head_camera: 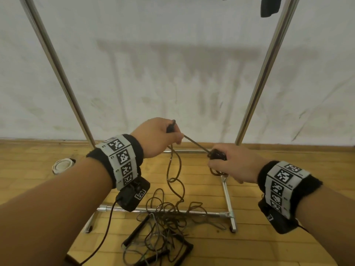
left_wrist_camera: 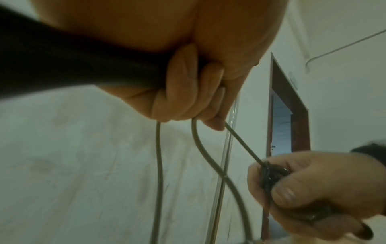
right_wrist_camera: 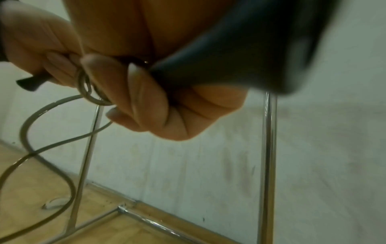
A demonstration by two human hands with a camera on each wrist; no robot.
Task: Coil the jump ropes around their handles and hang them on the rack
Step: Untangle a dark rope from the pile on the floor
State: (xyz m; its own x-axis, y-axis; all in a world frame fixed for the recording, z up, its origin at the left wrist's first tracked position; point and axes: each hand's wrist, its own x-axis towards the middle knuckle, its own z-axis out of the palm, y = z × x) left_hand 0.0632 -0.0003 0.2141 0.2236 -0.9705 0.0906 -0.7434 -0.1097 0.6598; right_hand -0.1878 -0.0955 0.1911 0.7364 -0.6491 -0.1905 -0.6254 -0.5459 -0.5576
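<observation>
My left hand (head_camera: pixel 165 134) grips one black handle (head_camera: pixel 171 127) of a jump rope and pinches the thin brown cord (head_camera: pixel 196 144), which runs taut to my right hand (head_camera: pixel 224 166). That hand grips the other black handle (right_wrist_camera: pixel 219 52) with a few turns of cord (head_camera: pixel 218 155) wound on it. In the left wrist view the cord (left_wrist_camera: pixel 242 142) leaves my left hand's fingertips (left_wrist_camera: pixel 217 125) toward the wound coil (left_wrist_camera: pixel 269 176). Loose cord (head_camera: pixel 172 169) hangs in loops to the floor. A tangle of other ropes with black handles (head_camera: pixel 165 233) lies on the floor below.
The chrome rack's two uprights (head_camera: pixel 63 77) (head_camera: pixel 265 70) rise in front of a stained white wall, its base bars (head_camera: pixel 169 210) on the wooden floor. Dark items (head_camera: pixel 269 6) hang at the top right. A round white object (head_camera: pixel 62 165) lies at left.
</observation>
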